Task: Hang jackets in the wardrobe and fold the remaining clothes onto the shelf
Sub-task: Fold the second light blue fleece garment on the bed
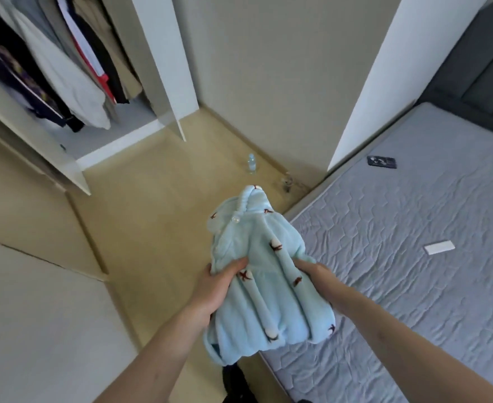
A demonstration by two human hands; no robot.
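Note:
A folded light-blue fleece garment [264,274] with small brown marks and a clear button is held in the air over the floor, beside the bed edge. My left hand [216,289] grips its left side, thumb on top. Gripping its right side is my right hand [322,279], partly hidden under the fabric. The open wardrobe [73,167] stands at upper left with several hanging clothes [73,68] inside: white, dark, red and beige.
A grey quilted mattress [399,257] fills the right side, with a dark phone [382,162] and a white flat object [439,247] on it. A water bottle [251,163] stands on the beige floor by the wall. Something dark [233,379] lies below the garment.

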